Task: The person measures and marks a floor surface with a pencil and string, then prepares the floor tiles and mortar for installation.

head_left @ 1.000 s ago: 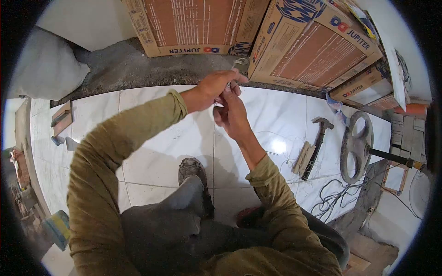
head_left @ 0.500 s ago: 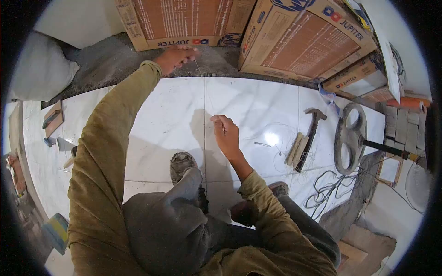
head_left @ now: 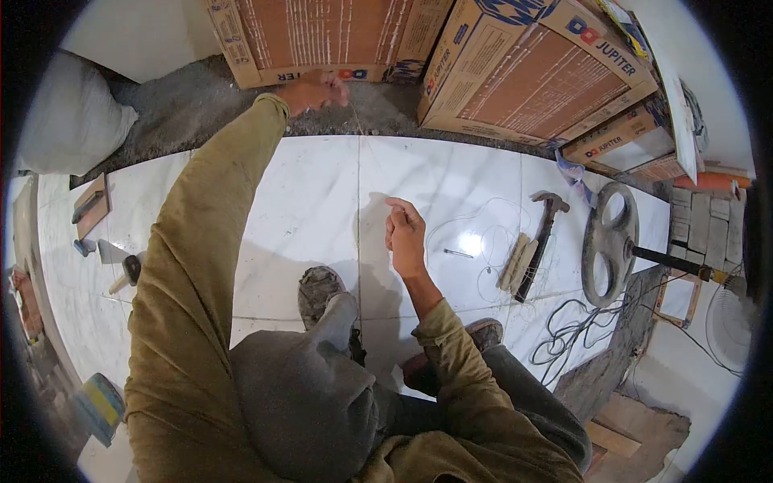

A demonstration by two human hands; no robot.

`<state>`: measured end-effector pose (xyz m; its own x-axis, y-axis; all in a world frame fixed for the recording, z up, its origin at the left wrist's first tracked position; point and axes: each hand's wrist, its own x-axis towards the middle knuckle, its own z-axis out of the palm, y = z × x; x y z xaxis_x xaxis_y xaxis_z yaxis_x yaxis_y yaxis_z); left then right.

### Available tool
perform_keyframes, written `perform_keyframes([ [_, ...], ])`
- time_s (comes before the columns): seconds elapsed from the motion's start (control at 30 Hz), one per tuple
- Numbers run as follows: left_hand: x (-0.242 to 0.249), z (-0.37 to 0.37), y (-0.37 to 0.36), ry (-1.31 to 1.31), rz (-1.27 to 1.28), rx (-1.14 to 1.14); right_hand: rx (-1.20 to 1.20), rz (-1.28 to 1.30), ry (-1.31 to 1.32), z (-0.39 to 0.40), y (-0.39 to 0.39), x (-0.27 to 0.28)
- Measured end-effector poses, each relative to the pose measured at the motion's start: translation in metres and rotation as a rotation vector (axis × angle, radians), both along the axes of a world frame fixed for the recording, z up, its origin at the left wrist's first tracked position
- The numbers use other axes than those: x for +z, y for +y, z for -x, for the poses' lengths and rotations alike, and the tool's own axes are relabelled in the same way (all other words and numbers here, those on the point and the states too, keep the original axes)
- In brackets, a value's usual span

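Close to the cardboard boxes at the far side, my left hand is blurred, its fingers closed on a thin string. The string drops toward the tile floor and grows too faint to follow. Lower and to the right, my right hand is held above the tiles with its fingers curled in a pinch. The string appears to run to these fingers, though it barely shows. Right of this hand, loose loops of string lie around a wooden piece beside a claw hammer. A small thin metal piece rests on the tiles.
Tile boxes stand along the far edge on grey mortar. At right lie a grey tool head with round openings and a coiled black cable. A trowel and a mallet lie left; a white sack stands behind.
My right hand has shifted slightly right, its fingers now more curled. My left hand has moved slightly right and is more blurred. The mallet at left shows more fully.
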<state>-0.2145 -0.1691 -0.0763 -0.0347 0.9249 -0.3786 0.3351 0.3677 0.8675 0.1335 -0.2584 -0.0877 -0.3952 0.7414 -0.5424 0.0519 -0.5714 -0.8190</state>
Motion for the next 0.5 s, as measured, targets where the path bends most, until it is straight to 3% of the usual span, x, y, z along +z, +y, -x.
perform_keyframes([
  [0.07,0.002,0.007,0.003,0.046,-0.018,-0.028,-0.059,0.005,0.064,-0.005,-0.002,-0.010],
  [0.13,0.000,0.022,0.004,0.387,-0.150,-0.234,-0.112,0.008,0.132,-0.010,0.001,-0.019],
  [0.2,-0.003,0.036,0.003,0.477,-0.243,-0.298,-0.065,-0.134,0.171,-0.018,0.009,-0.020],
  [0.23,-0.006,0.042,0.001,0.565,-0.341,-0.363,-0.027,-0.042,0.202,-0.025,0.015,-0.019],
  [0.37,-0.007,0.045,-0.007,0.734,-0.292,-0.351,0.192,-0.110,0.003,-0.034,0.027,0.014],
  [0.4,-0.011,0.040,-0.007,0.833,-0.393,-0.252,0.195,-0.108,0.002,-0.031,0.023,0.016],
  [0.43,-0.014,0.034,-0.007,0.928,-0.495,-0.152,0.117,-0.111,-0.001,-0.027,0.015,0.018],
  [0.5,-0.016,0.018,-0.001,0.977,-0.456,-0.055,-0.043,-0.054,0.077,-0.017,-0.006,0.009],
])
